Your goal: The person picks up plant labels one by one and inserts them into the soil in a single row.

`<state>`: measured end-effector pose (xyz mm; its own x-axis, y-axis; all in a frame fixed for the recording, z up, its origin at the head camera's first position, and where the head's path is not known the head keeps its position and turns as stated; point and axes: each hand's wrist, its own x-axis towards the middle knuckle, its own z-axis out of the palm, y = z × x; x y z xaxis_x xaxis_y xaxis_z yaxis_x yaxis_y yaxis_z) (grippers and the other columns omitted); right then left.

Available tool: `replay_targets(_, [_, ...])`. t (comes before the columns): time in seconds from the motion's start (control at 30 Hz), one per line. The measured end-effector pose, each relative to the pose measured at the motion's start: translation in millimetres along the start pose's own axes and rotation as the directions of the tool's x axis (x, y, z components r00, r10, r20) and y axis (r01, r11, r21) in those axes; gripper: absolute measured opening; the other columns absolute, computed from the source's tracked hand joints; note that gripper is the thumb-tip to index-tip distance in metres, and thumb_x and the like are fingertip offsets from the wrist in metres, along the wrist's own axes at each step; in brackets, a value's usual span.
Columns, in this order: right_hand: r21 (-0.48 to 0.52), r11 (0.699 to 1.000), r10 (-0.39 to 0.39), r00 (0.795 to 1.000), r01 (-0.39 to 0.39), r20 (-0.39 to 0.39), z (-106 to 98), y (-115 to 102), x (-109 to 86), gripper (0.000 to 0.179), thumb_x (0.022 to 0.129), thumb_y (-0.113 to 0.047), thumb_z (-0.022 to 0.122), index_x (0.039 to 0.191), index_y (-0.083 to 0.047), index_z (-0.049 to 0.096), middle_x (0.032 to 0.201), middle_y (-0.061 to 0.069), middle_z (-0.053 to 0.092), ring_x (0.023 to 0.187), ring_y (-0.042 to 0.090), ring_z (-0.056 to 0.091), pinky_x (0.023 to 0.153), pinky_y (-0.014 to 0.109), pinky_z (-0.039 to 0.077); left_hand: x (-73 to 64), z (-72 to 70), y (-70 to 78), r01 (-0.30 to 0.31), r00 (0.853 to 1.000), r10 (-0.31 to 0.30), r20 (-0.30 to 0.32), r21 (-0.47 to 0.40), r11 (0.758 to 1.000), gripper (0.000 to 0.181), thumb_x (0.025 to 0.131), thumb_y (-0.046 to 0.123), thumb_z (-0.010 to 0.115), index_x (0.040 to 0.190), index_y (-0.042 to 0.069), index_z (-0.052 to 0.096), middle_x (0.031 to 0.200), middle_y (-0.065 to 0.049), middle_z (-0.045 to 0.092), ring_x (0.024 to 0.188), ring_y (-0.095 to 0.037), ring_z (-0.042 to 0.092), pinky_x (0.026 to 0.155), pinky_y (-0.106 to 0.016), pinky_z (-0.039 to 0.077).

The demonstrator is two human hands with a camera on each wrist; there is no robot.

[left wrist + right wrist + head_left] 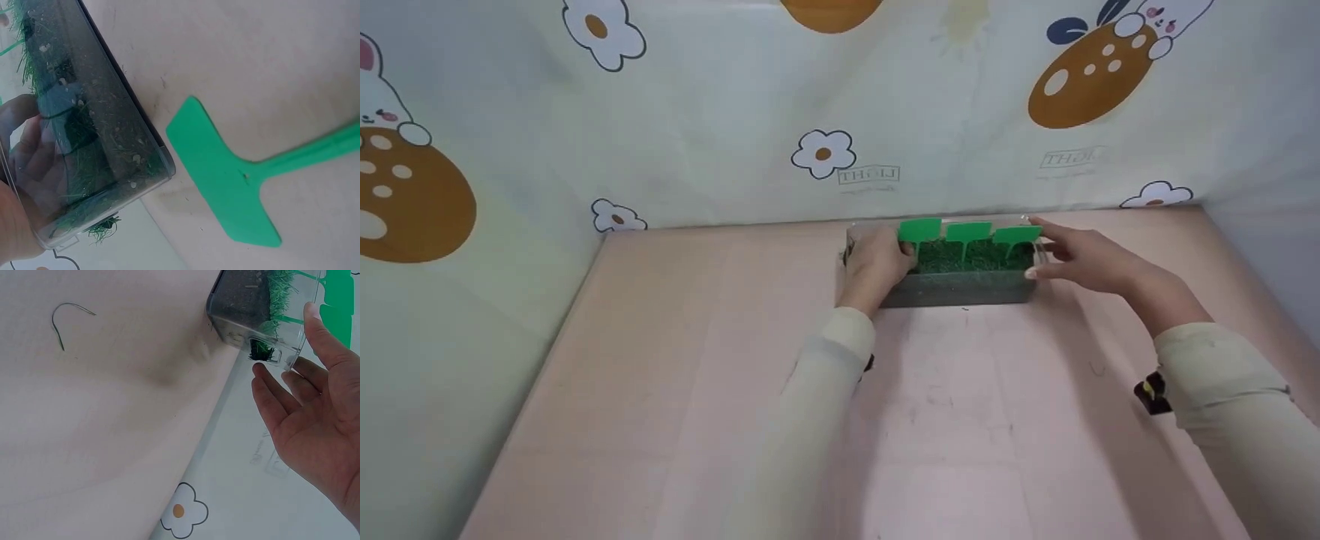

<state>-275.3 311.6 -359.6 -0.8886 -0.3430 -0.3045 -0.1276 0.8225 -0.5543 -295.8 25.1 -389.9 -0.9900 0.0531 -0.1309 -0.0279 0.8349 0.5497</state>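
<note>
A clear plastic box [960, 289] filled with dark soil and green artificial-looking grass [952, 251] stands at the table's far edge. Three green plant labels [968, 231] rise from the grass in a row. My left hand [874, 262] reaches down into the box's left end, its bent fingers showing through the wall; I cannot tell whether they grip anything. Thumb and fingers of my right hand [1084, 259] hold the box's right end between them. Another green label [219, 174] appears large and loose in the left wrist view, outside the box.
The pink table [607, 390] meets a patterned backdrop [712, 112] just behind the box. A curved strand [66, 315] lies on the tabletop in the right wrist view. Grass pokes out through a handle opening [261, 350] at the box's right end.
</note>
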Motion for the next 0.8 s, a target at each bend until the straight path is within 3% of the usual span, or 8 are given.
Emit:
replay_targets(0.33, [-0.005,0.999,0.032,0.999,-0.032,0.014,0.2,1.8,1.5,0.096,0.094,-0.045,0.067,0.161,-0.014,0.007,0.157,0.031,0.029,0.142,0.054,0.032,0.111,0.063,0.034,0.0,-0.1,-1.9,-0.029,1.0,0.03,0.01,-0.03,0.999,0.032,0.096,0.021,0.064,0.068,0.017,0.049,0.061,0.004,0.043,0.058,-0.011,0.045,0.055,-0.025,0.036])
replay_targets(0.57, [-0.006,1.0,0.015,1.0,-0.015,0.007,-1.0,-0.6,1.9,0.096,0.093,-0.044,0.068,0.161,-0.012,0.008,0.157,0.031,0.03,0.141,0.053,0.034,0.113,0.062,0.033,-1.1,-1.1,-3.4,-0.06,0.998,0.059,-0.037,-0.044,0.997,0.008,0.095,0.022,0.068,0.097,0.015,0.065,0.087,0.001,0.066,0.077,-0.013,0.057,0.069,-0.027,0.047])
replay_targets(0.8, [0.013,1.0,0.012,1.0,-0.012,0.004,-1.3,0.1,0.9,0.095,0.094,-0.042,0.068,0.161,-0.012,0.008,0.158,0.03,0.03,0.142,0.052,0.033,0.114,0.061,0.032,-1.9,-5.9,-2.6,-0.103,0.991,0.091,-0.096,-0.132,0.986,0.044,0.093,0.021,0.071,0.132,0.015,0.053,0.123,-0.002,0.066,0.104,-0.014,0.065,0.09,-0.032,0.055])
